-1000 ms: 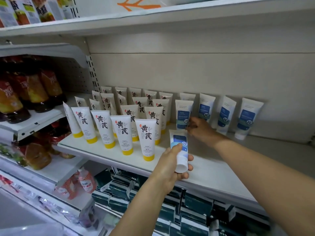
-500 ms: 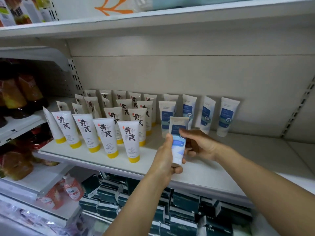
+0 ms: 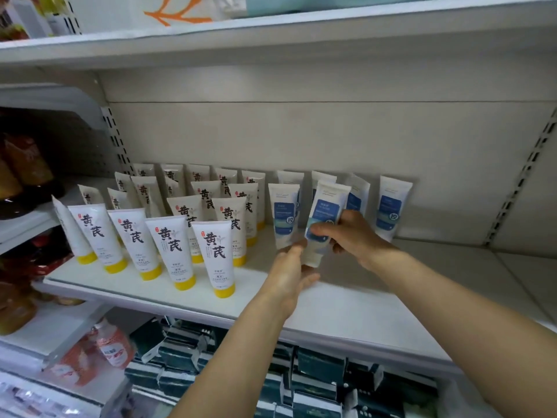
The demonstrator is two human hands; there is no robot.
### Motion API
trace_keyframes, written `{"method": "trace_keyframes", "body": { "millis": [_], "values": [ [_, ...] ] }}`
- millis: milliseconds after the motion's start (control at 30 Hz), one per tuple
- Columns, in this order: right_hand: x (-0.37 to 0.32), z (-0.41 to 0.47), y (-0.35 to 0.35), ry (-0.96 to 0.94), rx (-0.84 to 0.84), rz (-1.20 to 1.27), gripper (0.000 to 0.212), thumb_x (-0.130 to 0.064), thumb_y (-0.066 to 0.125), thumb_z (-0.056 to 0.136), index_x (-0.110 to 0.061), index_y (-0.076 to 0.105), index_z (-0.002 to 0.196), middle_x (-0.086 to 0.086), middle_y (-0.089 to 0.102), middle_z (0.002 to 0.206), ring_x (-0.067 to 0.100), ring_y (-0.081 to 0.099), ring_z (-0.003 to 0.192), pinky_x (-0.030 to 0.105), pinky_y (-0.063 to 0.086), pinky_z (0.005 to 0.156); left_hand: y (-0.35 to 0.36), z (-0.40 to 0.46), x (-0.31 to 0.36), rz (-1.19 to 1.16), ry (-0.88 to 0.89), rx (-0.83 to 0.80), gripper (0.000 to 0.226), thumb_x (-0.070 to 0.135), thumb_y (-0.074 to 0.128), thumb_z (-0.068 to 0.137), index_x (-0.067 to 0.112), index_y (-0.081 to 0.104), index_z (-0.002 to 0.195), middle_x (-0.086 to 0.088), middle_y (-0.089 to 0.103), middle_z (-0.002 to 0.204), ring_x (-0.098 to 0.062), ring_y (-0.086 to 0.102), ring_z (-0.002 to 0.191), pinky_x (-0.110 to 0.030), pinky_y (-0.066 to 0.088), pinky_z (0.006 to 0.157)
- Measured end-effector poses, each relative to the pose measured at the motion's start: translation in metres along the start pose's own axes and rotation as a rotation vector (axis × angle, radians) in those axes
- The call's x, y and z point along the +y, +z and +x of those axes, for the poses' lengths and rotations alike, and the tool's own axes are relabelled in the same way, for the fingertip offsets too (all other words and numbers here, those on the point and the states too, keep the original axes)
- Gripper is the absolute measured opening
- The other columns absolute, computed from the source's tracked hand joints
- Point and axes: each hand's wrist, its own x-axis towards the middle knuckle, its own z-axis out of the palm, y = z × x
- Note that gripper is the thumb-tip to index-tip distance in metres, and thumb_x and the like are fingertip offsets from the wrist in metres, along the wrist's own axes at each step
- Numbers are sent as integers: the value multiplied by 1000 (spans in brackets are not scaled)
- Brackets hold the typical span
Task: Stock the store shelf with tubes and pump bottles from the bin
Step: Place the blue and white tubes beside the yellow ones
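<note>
shelf: white shelf (image 3: 346, 300), you're stocking the middle level; bare board to the right of the tubes, w/ room for more.
yellow-cap block: yellow-cap tubes (image 3: 211, 254) fill the left half in rows, all standing cap-down.
blue row: blue-label tubes (image 3: 390, 212) stand cap-down along the back wall, one (image 3: 284, 215) just left of the tube you're holding.
held tube: blue-label tube in hand (image 3: 324, 220), over the shelf board in front of the blue row. Long axis near vertical, crimped end up and tipped a bit right, white cap down; can't tell if the cap is touching the board yet.
R hand: right hand (image 3: 354, 236) has fingers curled round the tube's mid-body from the right side.
L hand: left hand (image 3: 291, 274) cups the cap end from below-left, thumb up beside the tube.
risk: tube is top-heavy on a small cap, so prob. tips if you let go while it's tilted. A fall left or back could knock the neighbour and domino the blue row. Level it, seat the cap flat, then release.
</note>
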Motion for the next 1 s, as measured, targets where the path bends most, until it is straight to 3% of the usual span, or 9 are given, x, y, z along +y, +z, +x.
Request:
{"method": "trace_keyframes", "body": {
  "millis": [67, 133, 300, 467, 633, 800, 900, 1000],
  "values": [
    [3, 8, 1, -67, 72, -38, 10, -9, 70, 84, -16, 63, 88, 1, 69, 86, 2, 59, 64, 12, 45, 52, -2, 5, 2, 19, -3, 38, 22, 25, 46, 101, 17, 54, 120, -8, 59, 122, -22, 59, 108, -38, 53, 86],
    [8, 17, 3, -109, 133, -124, 17, -6, 70, 83, -13, 64, 97, 5, 69, 97, 3, 61, 72, 7, 45, 56, -4, 10, 5, 3, -12, 69, 18, 23, 49, 100, 17, 52, 117, -9, 53, 124, -26, 54, 114, -41, 51, 91],
    [27, 31, 12, -135, 190, -287, 38, -12, 72, 84, -5, 62, 120, 9, 67, 117, 22, 64, 103, 21, 45, 74, -7, 23, 7, -44, -26, 87, 27, 20, 53, 98, 13, 50, 123, -9, 52, 121, -30, 52, 118, -40, 50, 89],
    [40, 36, 16, -139, 202, -340, 42, -25, 75, 81, -18, 62, 120, 3, 70, 114, 22, 66, 104, 41, 54, 89, -9, 33, 3, -108, -34, 83, 27, 20, 54, 97, 11, 52, 123, -12, 56, 119, -28, 55, 110, -40, 50, 90],
    [50, 34, 17, -91, 152, -364, 41, -27, 75, 83, -17, 62, 120, 4, 69, 117, 22, 64, 108, 36, 50, 93, 5, 39, -5, -222, -82, -7, 32, 41, 47, 99, 15, 54, 115, -10, 63, 117, -29, 55, 118, -43, 45, 97],
    [49, 38, 16, -57, 155, -367, 44, -25, 75, 82, -17, 61, 122, 6, 68, 118, 24, 63, 110, 37, 49, 93, 12, 39, -3, -241, -86, -19, 32, 44, 45, 99, 16, 57, 88, -4, 64, 83, -18, 55, 76, -30, 44, 65],
    [51, 38, 15, -47, 135, -366, 45, -23, 76, 81, -15, 60, 122, 4, 68, 117, 22, 63, 107, 31, 47, 89, 12, 37, -1, -229, -80, 13, 36, 45, 45, 99, 13, 57, 111, -7, 65, 96, -21, 60, 84, -30, 47, 64],
    [53, 35, 12, -38, 131, -410, 46, -19, 78, 78, -14, 59, 120, 2, 66, 110, 17, 61, 99, 32, 48, 86, 12, 34, -1, -197, -87, 36, 51, 46, 47, 98, 10, 46, 135, -15, 56, 126, -32, 55, 120, -36, 50, 77]
  ]
}}
